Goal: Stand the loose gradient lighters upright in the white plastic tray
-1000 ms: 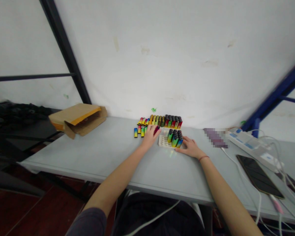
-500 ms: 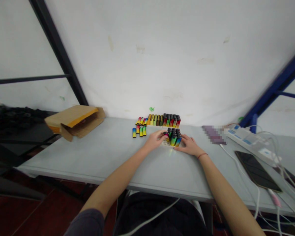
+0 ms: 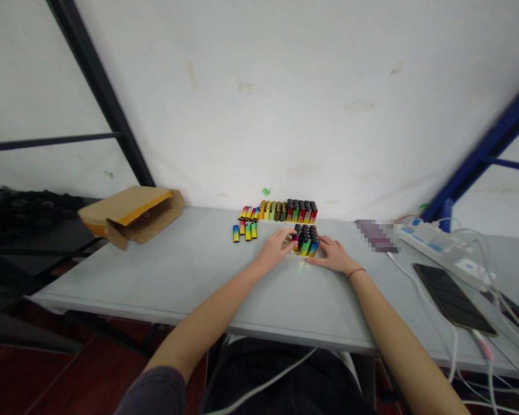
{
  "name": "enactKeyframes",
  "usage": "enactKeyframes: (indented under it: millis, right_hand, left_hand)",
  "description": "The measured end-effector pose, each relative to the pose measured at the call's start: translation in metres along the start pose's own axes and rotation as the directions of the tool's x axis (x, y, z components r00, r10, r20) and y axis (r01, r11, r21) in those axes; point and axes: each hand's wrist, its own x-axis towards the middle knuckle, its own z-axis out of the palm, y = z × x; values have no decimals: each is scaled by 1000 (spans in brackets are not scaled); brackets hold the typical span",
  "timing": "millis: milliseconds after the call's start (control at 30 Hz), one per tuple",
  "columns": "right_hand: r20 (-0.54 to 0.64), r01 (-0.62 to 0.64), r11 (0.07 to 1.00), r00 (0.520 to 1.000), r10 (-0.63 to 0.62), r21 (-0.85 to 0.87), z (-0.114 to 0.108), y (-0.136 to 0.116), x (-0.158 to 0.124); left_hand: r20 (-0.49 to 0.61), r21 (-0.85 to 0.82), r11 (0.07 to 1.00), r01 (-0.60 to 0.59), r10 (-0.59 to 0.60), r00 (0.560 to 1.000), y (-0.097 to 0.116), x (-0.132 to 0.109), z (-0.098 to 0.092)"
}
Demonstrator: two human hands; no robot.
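Several upright rainbow lighters [image 3: 306, 241] between left hand [image 3: 277, 248] and right hand [image 3: 334, 256] (left closed on one, right open).

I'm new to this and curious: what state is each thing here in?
Left hand: fingers against the standing lighters.
Right hand: resting against their right side.
Standing lighters: upright, packed together.
White tray: mostly hidden beneath them.
Back lighters: upright in a row.
Loose lighters: lying flat.
Cardboard box: open.
Smartphone: screen dark.

Lighters [image 3: 306, 241] on table [image 3: 168, 276], carton [image 3: 132, 216] to left

Rainbow lighters [image 3: 306, 242] upright, tightly clustered
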Motion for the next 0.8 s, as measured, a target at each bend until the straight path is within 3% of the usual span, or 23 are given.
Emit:
enactKeyframes:
  millis: [133,200,300,400,467,600,800]
  right_hand:
    - [-2,1,1000,1000,-1,1,1,1,1]
    - [-3,-1,1000,1000,1,0,2,2,1]
    - [-3,4,1000,1000,-4,-1,2,3,2]
    - [8,9,1000,1000,-9,3,1,4,2]
    - [12,2,1000,1000,-2,7,1,4,2]
    - [13,-10,1000,1000,10,13,1,3,2]
    - [15,-12,1000,1000,11,11,0,1,1]
  left_hand:
    - [39,111,987,-119,116,993,2,2,-9]
    - [79,209,969,-129,114,990,3,4,-17]
    - [-28,468,881,67,-62,998,0,7,-30]
    - [-231,645,682,346,-258,938,-11,7,-41]
    - [-266,694,589,415,-326,907,-21,4,-45]
    - [-218,745,543,386,-348,912,-29,1,-48]
    - [-72,765,581,279,-354,933,-13,2,-39]
